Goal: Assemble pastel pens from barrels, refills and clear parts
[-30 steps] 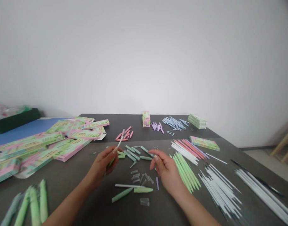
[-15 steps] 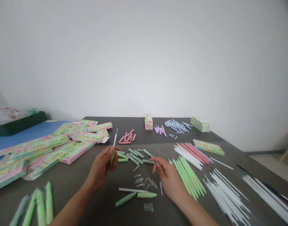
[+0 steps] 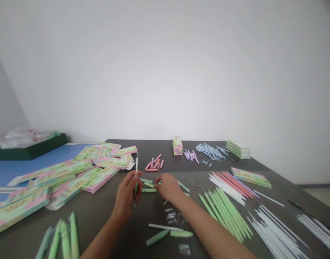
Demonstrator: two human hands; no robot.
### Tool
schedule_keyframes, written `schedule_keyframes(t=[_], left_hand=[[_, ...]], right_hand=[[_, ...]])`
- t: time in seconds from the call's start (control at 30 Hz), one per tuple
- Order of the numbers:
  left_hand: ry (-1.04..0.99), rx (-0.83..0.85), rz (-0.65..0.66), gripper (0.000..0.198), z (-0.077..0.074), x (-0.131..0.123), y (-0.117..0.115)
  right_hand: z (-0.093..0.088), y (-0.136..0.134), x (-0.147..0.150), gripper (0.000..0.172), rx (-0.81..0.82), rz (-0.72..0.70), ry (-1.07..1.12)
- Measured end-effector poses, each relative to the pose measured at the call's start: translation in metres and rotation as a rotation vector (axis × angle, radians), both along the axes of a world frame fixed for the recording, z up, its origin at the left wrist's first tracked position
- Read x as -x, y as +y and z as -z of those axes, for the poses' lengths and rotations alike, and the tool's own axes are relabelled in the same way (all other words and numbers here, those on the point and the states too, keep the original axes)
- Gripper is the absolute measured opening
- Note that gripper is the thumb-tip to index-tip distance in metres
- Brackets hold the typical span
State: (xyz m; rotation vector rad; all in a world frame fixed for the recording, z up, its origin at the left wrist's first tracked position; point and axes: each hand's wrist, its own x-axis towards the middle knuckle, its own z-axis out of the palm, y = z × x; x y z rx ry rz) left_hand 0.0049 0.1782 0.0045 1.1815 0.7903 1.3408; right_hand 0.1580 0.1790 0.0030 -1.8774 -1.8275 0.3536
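Observation:
My left hand is closed around a partly assembled pen, with its thin white refill pointing up and a green part low between the fingers. Just right of it, my right hand hovers low over the short green pen barrels, fingertips pinched together. Whatever sits in that pinch is too small or hidden to make out. Nearer to me lie a white stick, a dark green barrel and a light green barrel. Small clear plastic caps are partly behind my right forearm.
Flat printed boxes are heaped at left, with green pens in front. Long green barrels, white refills and red sticks lie right. Pink pieces, purple pieces and blue pieces sit farther back.
My right hand has moved left across the green barrels toward my left hand. My left hand still holds the pen upright. The whole view has shifted slightly.

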Motion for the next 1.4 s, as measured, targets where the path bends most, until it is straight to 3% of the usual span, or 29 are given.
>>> schedule_keyframes(t=[0.13, 0.23, 0.4, 0.53, 0.67, 0.77, 0.87, 0.97, 1.07, 1.17, 1.4], left_hand=[[-0.019, -0.003, 0.000, 0.023, 0.000, 0.001, 0.000], [-0.033, 0.003, -0.011, 0.027, 0.002, 0.001, 0.001], [-0.053, 0.018, -0.024, 0.036, 0.001, 0.001, 0.001], [-0.054, 0.008, -0.016, 0.032, -0.001, 0.001, -0.002], [-0.036, 0.012, 0.022, 0.027, -0.001, 0.000, -0.004], [-0.012, 0.035, 0.077, 0.026, -0.002, -0.001, -0.007], [0.023, 0.068, 0.148, 0.026, -0.004, -0.006, -0.012], [0.057, 0.097, 0.245, 0.028, -0.002, -0.015, -0.020], [0.107, 0.112, 0.377, 0.029, 0.003, -0.025, -0.028], [0.200, 0.129, 0.459, 0.032, 0.005, -0.032, -0.036], [0.325, 0.117, 0.493, 0.038, 0.003, -0.038, -0.042]], right_hand=[[0.006, 0.027, 0.020, 0.009, 0.103, 0.023, -0.051], [0.011, 0.037, 0.025, 0.018, 0.173, 0.036, -0.088], [0.014, 0.041, 0.029, 0.023, 0.236, 0.050, -0.098], [0.008, 0.037, 0.033, 0.010, 0.181, 0.051, -0.005], [-0.009, 0.023, 0.027, 0.014, 0.052, 0.023, 0.201], [-0.022, -0.001, 0.007, 0.019, 0.006, 0.006, 0.415], [-0.030, -0.033, -0.024, 0.027, 0.061, 0.000, 0.644], [-0.030, -0.064, -0.055, 0.025, 0.120, -0.026, 0.825], [-0.028, -0.085, -0.076, 0.029, 0.146, -0.074, 1.162], [-0.028, -0.096, -0.087, 0.027, 0.092, -0.102, 1.392], [-0.035, -0.097, -0.095, 0.023, -0.089, -0.114, 1.606]])
